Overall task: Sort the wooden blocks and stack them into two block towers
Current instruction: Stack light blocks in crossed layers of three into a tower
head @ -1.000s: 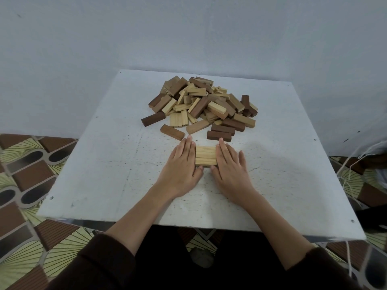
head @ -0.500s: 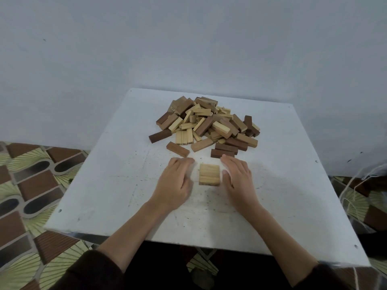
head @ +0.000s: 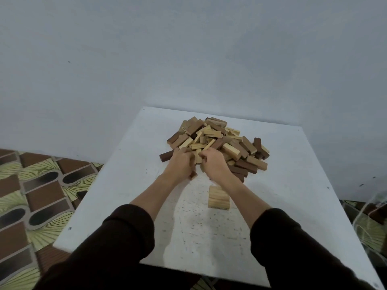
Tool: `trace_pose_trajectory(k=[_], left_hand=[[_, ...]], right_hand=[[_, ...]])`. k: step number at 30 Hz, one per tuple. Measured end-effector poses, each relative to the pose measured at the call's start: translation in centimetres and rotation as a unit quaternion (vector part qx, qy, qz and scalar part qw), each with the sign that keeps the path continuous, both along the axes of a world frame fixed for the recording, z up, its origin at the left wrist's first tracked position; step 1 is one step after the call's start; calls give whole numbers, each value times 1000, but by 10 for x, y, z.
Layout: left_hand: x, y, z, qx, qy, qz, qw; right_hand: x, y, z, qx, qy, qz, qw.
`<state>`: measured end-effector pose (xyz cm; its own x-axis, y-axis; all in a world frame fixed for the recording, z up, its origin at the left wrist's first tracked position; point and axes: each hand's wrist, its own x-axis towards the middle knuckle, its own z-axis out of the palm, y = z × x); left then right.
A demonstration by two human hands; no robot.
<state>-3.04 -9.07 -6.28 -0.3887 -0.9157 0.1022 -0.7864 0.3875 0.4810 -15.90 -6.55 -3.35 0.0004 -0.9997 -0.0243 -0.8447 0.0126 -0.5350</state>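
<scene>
Progress, as I judge it, is one pale-wood block layer (head: pixel 218 197) laid; both hands (head: pixel 181 163) (head: pixel 213 163), fingers curled, dig into the mixed wooden pile (head: pixel 217 141) at twelve o'clock, contents unclear.

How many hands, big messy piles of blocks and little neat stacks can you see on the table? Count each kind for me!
Hands: 2, the left hand and the right hand, both reaching into the blocks
Messy pile of dark and light blocks: 1
Neat stack of light blocks: 1
Total: 4
</scene>
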Motion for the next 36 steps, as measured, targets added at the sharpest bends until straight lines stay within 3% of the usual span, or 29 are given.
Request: trace_pose_trajectory(k=[4,8,18,36], left_hand=[[2,-9,2,9,-25,-7,1000],[4,-14,7,17,-14,-19,1000],[1,-18,27,45,-72,-41,996],[10,-17,33,115,17,-58,991]], right_hand=[[-4,-7,-6,-13,46,45,998],[-2,-8,-10,-26,-5,53,998],[0,-12,-14,-34,6,95,995],[-1,-17,-7,13,16,85,996]])
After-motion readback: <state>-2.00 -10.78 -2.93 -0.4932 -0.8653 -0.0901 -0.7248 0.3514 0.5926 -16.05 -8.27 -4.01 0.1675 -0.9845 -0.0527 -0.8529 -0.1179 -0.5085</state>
